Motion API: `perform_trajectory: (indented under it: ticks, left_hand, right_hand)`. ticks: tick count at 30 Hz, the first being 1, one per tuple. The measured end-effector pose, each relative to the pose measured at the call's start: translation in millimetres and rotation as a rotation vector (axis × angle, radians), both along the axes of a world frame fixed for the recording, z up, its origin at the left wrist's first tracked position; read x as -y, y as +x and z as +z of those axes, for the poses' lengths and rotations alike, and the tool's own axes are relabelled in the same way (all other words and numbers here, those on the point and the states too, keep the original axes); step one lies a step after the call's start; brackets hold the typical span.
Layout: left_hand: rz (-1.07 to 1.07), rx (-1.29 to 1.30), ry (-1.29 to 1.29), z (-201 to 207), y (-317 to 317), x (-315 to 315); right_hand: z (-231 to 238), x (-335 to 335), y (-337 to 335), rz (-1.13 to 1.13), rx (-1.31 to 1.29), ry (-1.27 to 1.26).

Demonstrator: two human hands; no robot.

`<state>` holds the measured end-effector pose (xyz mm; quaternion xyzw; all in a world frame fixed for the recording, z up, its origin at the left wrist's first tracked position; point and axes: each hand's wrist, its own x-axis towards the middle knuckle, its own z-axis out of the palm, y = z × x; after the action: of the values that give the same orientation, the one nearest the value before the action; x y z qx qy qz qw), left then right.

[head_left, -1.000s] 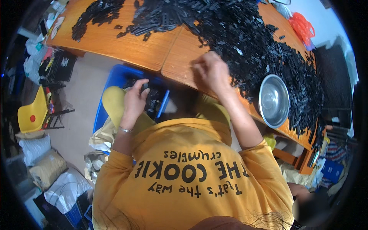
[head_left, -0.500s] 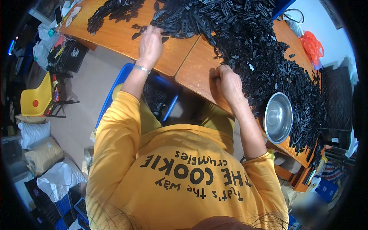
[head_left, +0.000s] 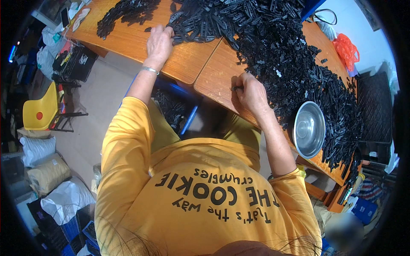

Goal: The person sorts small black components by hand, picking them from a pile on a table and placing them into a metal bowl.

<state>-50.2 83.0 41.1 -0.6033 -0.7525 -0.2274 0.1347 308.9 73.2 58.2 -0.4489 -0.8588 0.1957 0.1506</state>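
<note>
- Head view: your left hand (head_left: pixel 159 42) reaches to the near edge of the heap of black plastic parts (head_left: pixel 273 47) on the wooden table (head_left: pixel 128 38), fingers curled onto pieces as if gathering them.
- Your right hand (head_left: pixel 250 91), nearer you beside the heap, pinches one small black part (head_left: pixel 235 88).
- A steel bowl (head_left: pixel 308 129) sits right of that hand.

Far left: phone (head_left: pixel 65 17) with dark screen on table corner. Near left floor: white sacks (head_left: pixel 64 200), tan sack (head_left: pixel 45 175). Far right: orange bag (head_left: pixel 347 49).

Black plastic parts (head_left: pixel 282 55) heaped across wooden table (head_left: pixel 188 64).
</note>
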Motion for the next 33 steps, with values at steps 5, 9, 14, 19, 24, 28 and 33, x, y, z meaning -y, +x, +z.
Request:
perform_trajectory:
  ticks: [5, 9, 14, 19, 24, 28, 33]
  left_hand:
    - [-0.029, 0.113, -0.017, -1, -16, 10]
    - [0.027, 0.306, 0.134, -3, 2, 27]
    - [-0.025, 0.193, 0.064, -10, 35, 43]
    - [0.103, 0.211, 0.09, -6, -8, 44]
    - [-0.155, 0.467, 0.143, -4, 26, 60]
    - [-0.333, 0.397, 0.163, -17, 63, 64]
    - [-0.456, 0.354, 0.182, -17, 76, 68]
  right_hand:
    - [0, 1, 0, 0.005, -0.03, -0.018]
    - [-4, 1, -1, 0.006, -0.062, -0.016]
    - [-5, 1, -3, 0.005, -0.071, -0.014]
    - [-9, 4, -3, 0.023, -0.13, -0.009]
    - [5, 11, -24, 0.018, -0.195, -0.129]
    - [14, 7, -44, 0.026, -0.346, -0.183]
    - [16, 9, -46, 0.012, -0.397, -0.115]
